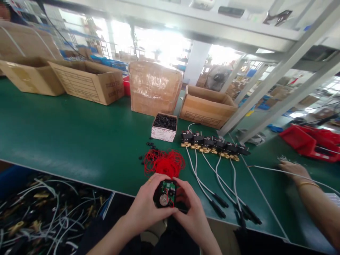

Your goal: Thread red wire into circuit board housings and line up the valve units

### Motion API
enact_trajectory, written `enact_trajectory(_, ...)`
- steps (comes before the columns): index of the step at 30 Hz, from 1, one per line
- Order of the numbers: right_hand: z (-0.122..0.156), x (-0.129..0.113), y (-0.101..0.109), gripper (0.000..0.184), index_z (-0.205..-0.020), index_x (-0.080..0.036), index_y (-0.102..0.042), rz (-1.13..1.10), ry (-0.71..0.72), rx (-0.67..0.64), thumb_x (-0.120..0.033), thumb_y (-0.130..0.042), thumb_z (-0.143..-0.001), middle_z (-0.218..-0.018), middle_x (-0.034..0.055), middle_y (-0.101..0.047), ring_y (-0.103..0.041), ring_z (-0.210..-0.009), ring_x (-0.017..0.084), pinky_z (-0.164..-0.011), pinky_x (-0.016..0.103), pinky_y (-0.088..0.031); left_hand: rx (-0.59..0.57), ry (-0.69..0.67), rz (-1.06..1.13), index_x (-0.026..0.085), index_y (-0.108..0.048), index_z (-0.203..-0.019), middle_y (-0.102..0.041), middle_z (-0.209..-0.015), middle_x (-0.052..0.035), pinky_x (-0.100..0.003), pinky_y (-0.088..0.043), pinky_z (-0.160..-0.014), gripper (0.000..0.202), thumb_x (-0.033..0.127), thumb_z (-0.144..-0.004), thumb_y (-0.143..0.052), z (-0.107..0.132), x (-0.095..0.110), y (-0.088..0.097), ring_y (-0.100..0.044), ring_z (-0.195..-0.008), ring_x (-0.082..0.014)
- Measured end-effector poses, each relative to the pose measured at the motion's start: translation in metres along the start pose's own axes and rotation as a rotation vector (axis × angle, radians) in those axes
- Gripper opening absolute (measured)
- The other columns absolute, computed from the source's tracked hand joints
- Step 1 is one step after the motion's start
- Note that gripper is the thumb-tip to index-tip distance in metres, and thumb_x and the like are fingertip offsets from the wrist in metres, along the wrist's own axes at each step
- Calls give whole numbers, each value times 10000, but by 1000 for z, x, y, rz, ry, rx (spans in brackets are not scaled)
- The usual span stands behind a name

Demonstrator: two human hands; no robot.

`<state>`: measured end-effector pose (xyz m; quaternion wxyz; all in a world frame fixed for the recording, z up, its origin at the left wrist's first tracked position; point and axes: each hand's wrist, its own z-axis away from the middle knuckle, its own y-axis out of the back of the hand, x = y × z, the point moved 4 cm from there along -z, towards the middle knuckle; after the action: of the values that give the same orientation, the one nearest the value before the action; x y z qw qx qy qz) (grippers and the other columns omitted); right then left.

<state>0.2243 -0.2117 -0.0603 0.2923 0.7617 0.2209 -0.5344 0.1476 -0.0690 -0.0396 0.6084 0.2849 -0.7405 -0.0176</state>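
Both of my hands meet around a small black housing with a green circuit board [166,193] showing in its open face. A round silvery part and short red wires sit on the board. My left hand [145,198] is closed on the housing's left side, thumb along the lower edge. From the right, my right hand [191,205] grips it too, its fingertips partly hidden behind. Just beyond the hands lies a tangle of red wire [167,163]. To the right stands a row of black units with brass fittings [208,144], white cables trailing toward me.
A small carton of black parts [164,132] stands past the wire, with loose ones beside it. Cardboard boxes [156,88] line the table's back. A bin of cabled parts [50,212] is at lower left. Another person's hand [294,171] works at right, near a red bin [313,141].
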Motion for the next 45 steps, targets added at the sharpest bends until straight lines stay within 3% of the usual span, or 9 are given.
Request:
enact_trajectory(6,-1,-7,0,638,-1319,-234,-585,9,12,-1,-19,-597,-718,-1131,60,-620,-652,-917,155,-761,207,-592,60,5,19,268,-631,-1152,-693,-1126,-22,-327,-519,-946,517,83,-680,-737,1,0,-2,-663,-1034,-226)
enact_trajectory(11,-16,-22,30,485,-1290,-245,-645,182,12,-216,-78,-631,-834,-1144,52,-673,-676,-966,161,-880,254,-577,26,17,107,276,-619,-1177,-679,-1146,-30,-314,-521,-935,562,123,-678,-826,6,-1,-3,-653,-1050,-227)
enact_trajectory(16,-62,-23,53,201,-1090,-162,-719,398,130,49,-204,-564,-969,-996,78,-724,-701,-856,166,-755,251,-591,-12,50,138,270,-628,-1179,-680,-1154,-42,-332,-511,-948,647,134,-607,-901,5,0,-1,-648,-1054,-249)
enact_trajectory(21,-126,-17,12,179,-1012,-144,-738,560,225,-70,-105,-580,-938,-950,71,-718,-671,-787,159,-701,256,-567,-23,130,188,240,-634,-1173,-673,-1178,-44,-361,-472,-999,661,129,-582,-908,5,-6,-4,-627,-1101,-269)
enact_trajectory(25,-164,-22,-34,176,-1029,-150,-750,658,313,-299,-70,-653,-907,-1008,67,-719,-665,-911,182,-842,301,-557,-19,134,265,240,-637,-1149,-671,-1165,-20,-323,-467,-972,669,118,-557,-925,4,-10,-7,-627,-1088,-247)
enact_trajectory(31,-178,-32,-99,103,-820,-153,-748,841,544,-787,-50,-748,-831,-898,61,-701,-612,-897,213,-841,319,-522,-12,90,317,222,-634,-1138,-681,-1147,-17,-300,-470,-937,673,171,-548,-953,2,-12,-7,-634,-1057,-236)
enact_trajectory(36,-179,-35,-119,211,-705,-106,-698,922,573,-852,88,-668,-784,-761,70,-653,-597,-789,203,-763,301,-509,-5,72,358,223,-640,-1131,-692,-1143,-20,-307,-465,-942,652,221,-563,-960,0,-13,-6,-638,-1055,-242)
enact_trajectory(40,-181,-47,-99,151,-827,-106,-736,878,478,-711,31,-672,-821,-856,70,-666,-615,-788,181,-758,284,-519,-8,113,364,232,-650,-1122,-688,-1145,-9,-301,-459,-946,666,187,-538,-968,-1,-13,-4,-630,-1066,-240)
enact_trajectory(45,-160,-62,-30,193,-915,-157,-753,560,274,-403,-5,-653,-849,-953,37,-673,-658,-850,123,-754,211,-550,-34,169,418,246,-658,-1125,-676,-1147,3,-295,-450,-948,662,158,-542,-961,0,-11,-3,-620,-1083,-239)
